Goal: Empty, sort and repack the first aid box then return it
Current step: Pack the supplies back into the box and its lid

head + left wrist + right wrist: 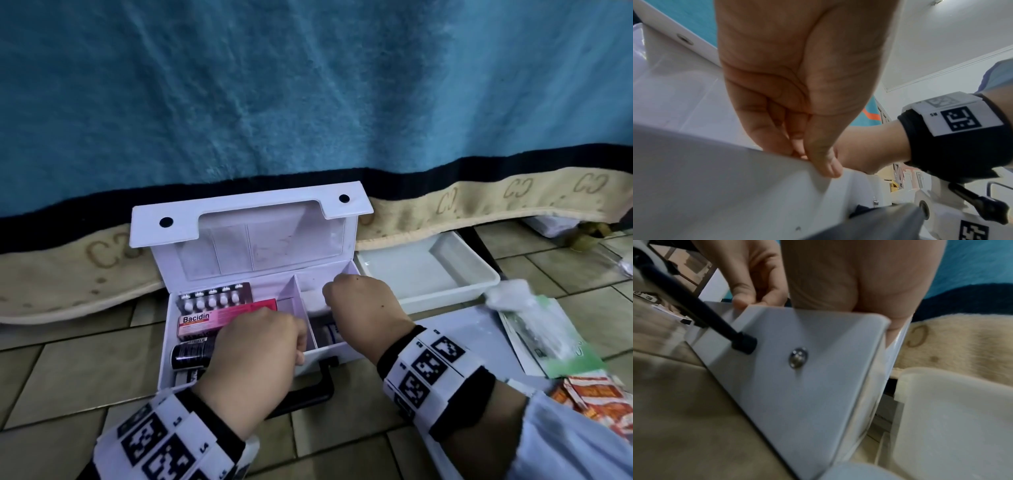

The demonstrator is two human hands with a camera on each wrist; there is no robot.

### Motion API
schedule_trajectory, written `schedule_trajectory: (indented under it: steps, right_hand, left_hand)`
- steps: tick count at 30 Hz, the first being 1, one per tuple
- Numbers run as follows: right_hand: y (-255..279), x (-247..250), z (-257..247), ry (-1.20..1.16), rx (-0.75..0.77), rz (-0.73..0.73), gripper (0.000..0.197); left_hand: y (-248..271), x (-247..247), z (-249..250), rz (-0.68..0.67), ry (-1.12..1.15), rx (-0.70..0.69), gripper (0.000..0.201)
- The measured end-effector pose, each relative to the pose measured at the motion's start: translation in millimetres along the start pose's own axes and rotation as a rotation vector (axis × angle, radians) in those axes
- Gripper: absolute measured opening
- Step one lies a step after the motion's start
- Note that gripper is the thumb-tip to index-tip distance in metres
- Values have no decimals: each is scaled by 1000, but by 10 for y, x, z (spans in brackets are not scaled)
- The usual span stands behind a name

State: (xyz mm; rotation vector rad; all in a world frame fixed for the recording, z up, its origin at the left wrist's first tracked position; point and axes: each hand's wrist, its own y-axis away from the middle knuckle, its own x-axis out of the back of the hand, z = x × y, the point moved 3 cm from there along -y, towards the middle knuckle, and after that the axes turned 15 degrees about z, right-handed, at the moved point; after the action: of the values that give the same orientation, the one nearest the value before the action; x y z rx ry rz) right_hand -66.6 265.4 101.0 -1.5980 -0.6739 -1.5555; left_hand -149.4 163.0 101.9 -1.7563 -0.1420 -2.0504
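A blue blanket (308, 96) fills the top of the frame. Below it, mid-frame on the floor (85, 370), sits the open white box (239, 253). A tray (428, 270) lies just right of it. The left hand (255, 353) pinches the box's front edge. The right hand (359, 308) dips into the right part; I cannot tell its grip.

White first aid box (239, 349), open on the tiled floor (85, 359).
Lid (253, 240) upright against the hanging blue blanket; black handle (308, 387) at the near wall. Left compartment packed with a blister strip (215, 297), a pink Bacidin carton (205, 320) and a dark bottle (191, 351); right compartment holding a partly hidden item.
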Motion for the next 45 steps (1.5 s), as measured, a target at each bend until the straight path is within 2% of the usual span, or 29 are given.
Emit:
schedule_trajectory:
  steps: [4,7,9,12,14,16,18,20,22,25,28,35,40,42,45]
  right_hand:
    - [-22,-97,31,15,-10,-146,25]
    - [-44,-152,40,-15,-9,-189,25]
    - [-20,-132,30,-28,10,-156,23]
    - [37,-37,134,-102,-22,26,34]
    - [116,100,316,-174,-133,240,35]
    - [251,274,606,-218,-341,447,30]
    - [408,410,988,-161,-581,547,26]
    - [558,417,1428,-58,-801,440,28]
    - [686,280,1787,18,-887,216,36]
    - [834,16,2040,104,-801,-41,43]
    - [924,-179,2061,59,-765,-135,47]
    - [885,-191,2012,69,-841,9,14]
    - [825,264,1916,104,-879,98,18]
    - [749,512,1709,57,-800,136,20]
    - [570,815,1187,-141,-570,280,13]
  left_hand:
    - [-5,-15,-10,-3,26,-1,13]
    - [-18,-32,-25,2,43,7,15]
    - [-30,-40,-31,-5,45,8,15]
    - [-42,-39,-34,-23,49,8,13]
    - [-42,-32,-30,-33,45,3,8]
    - [-40,-23,-19,-33,43,2,6]
    - [-35,-4,2,-19,23,-14,7]
    - [-27,15,16,-4,7,-20,6]
    - [-14,26,25,4,0,-20,3]
    - [-5,32,33,18,-18,-16,5]
    - [9,36,37,24,-19,-11,7]
    - [19,49,40,40,5,-13,10]
    - [11,29,24,39,5,-8,15]
    - [6,25,22,35,-1,-9,15]
    - [-4,15,22,18,-10,-26,7]
